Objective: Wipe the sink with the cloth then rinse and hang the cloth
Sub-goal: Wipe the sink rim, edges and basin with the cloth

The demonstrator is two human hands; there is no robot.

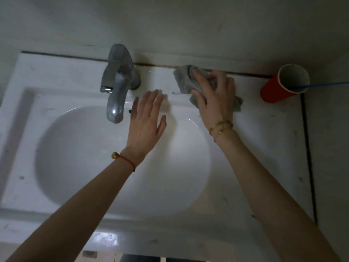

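A white sink (56,78) fills the view, its round basin in the middle. A crumpled grey cloth (184,80) lies on the back ledge, right of the metal faucet (118,82). My right hand (213,95) presses down on the cloth with its fingers curled over it, close to the wall joint. My left hand (147,118) hovers flat over the basin's back rim, just right of the faucet spout, fingers spread and holding nothing.
A red paper cup (275,91) with a blue stick in it stands at the sink's back right corner, near the cloth. A wall runs behind the sink. A dark seam runs along the sink's right edge.
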